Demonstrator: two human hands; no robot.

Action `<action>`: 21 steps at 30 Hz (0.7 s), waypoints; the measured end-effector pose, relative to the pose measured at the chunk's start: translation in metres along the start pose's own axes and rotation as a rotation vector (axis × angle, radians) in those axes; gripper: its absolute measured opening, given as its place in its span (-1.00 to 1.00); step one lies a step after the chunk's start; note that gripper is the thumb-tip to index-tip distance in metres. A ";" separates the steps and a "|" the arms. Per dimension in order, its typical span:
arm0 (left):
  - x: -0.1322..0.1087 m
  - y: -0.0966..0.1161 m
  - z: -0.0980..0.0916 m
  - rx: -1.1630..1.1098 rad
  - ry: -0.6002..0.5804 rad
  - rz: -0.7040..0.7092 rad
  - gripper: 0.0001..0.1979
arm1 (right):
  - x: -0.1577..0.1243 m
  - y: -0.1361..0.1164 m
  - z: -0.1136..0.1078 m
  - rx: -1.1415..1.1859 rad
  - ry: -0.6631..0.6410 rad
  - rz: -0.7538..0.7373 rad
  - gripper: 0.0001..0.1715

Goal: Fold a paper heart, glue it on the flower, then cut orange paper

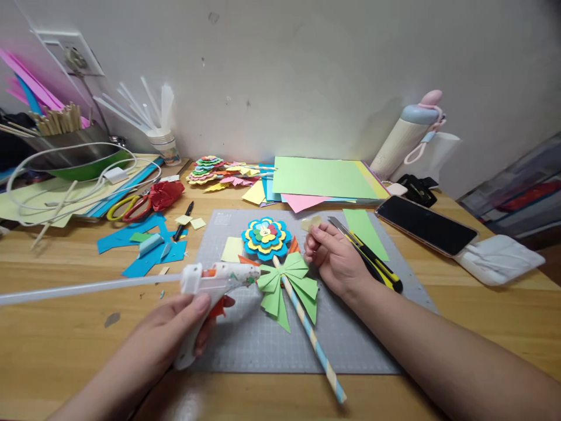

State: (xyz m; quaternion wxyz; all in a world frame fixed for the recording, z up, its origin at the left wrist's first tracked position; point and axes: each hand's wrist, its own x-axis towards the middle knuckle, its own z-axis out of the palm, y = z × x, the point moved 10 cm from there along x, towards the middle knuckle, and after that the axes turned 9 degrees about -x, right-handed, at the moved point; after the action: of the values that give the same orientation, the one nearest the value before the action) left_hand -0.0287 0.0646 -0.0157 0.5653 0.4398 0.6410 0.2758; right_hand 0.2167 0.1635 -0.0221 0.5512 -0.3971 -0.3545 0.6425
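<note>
While the left hand (188, 318) clasps a glue gun (223, 275), seemingly to aim at the green bow (291, 269), whether the right hand's (336, 257) curled fingers grip anything is unclear.

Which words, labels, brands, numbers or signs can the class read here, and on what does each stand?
"S", apparently, on the bottle; slightly blurred.
Cutting mat: a small printed block in its far left corner, too small to read.
No other words or numbers are legible.
</note>
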 end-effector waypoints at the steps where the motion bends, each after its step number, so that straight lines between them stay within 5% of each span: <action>1: 0.002 0.001 0.010 -0.024 -0.028 -0.012 -0.44 | 0.000 0.000 0.000 0.001 -0.001 0.001 -0.77; 21: 0.023 -0.006 0.029 0.057 -0.053 0.014 -0.38 | 0.001 0.002 -0.001 0.000 -0.012 0.024 -0.80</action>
State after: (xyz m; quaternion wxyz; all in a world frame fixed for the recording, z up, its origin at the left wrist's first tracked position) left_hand -0.0019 0.0775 -0.0377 0.5674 0.4675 0.6302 0.2497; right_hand 0.2165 0.1643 -0.0249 0.5412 -0.3974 -0.3531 0.6515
